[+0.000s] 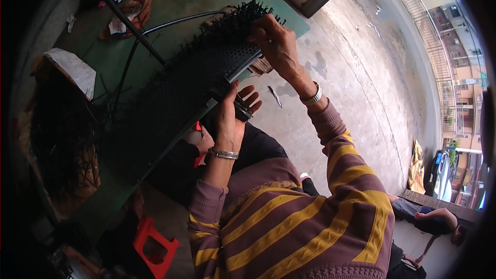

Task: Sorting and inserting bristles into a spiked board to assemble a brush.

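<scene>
A long black perforated panel slants across the view, with black bristle-like pieces standing up thickly along its far side. My right hand is at the panel's upper right end, its fingers pinched together among the bristles; what they hold is too small to make out. Below the panel's near edge, my left hand has its palm turned up and its thumb along the edge. A bundle of dark strips lies in its grasp, partly hidden by the hand.
The panel rests over a green table. At left stands a container of black strips beneath a pale sheet. Another person's hand is near my left wrist. A red stool stands below; another person bends at lower right.
</scene>
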Available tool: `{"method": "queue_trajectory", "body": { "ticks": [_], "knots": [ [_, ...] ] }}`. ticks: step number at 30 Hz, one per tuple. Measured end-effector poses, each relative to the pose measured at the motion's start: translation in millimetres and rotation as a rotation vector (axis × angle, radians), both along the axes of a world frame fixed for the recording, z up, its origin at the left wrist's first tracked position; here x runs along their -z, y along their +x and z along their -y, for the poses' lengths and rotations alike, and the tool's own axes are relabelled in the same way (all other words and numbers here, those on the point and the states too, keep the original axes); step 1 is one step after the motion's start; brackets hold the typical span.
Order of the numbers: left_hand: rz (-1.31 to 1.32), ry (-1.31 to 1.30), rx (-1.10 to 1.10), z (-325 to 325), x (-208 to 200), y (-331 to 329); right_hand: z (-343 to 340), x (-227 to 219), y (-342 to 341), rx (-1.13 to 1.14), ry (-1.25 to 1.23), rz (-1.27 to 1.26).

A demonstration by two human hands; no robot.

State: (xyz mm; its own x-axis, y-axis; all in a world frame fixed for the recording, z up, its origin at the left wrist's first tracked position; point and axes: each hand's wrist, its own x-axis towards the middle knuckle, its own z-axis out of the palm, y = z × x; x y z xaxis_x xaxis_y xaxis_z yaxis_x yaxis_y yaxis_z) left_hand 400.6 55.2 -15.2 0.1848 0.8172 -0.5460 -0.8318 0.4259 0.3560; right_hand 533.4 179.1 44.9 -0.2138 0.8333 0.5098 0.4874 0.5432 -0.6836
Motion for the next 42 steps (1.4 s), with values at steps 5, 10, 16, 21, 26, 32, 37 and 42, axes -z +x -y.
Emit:
{"method": "queue_trajectory", "body": {
  "ticks": [5,10,16,21,26,32,37,42],
  "knots": [
    [0.047,-0.024,-0.067,2,5,2,-1,-1,4,-0.01,-0.027,0.035],
    [0.012,-0.026,-0.095,3,-2,5,-12,-2,9,-0.069,-0.086,0.094],
    [-0.072,-0.049,-0.067,5,-10,4,-15,-6,4,-0.181,-0.112,0.02],
    [-0.051,0.016,-0.056,6,3,4,-16,7,2,-0.088,0.042,0.282],
    [-0.034,0.038,-0.058,9,-5,3,-15,-1,-5,0.066,0.195,0.323],
    [-0.036,0.054,-0.069,10,-6,5,-17,11,-12,0.093,0.206,0.465],
    [-0.069,0.077,-0.086,10,-8,3,-10,16,-7,0.169,0.337,0.589],
    [-0.054,0.083,-0.102,10,-7,6,-6,22,-2,0.277,0.406,0.635]
  ]
}}
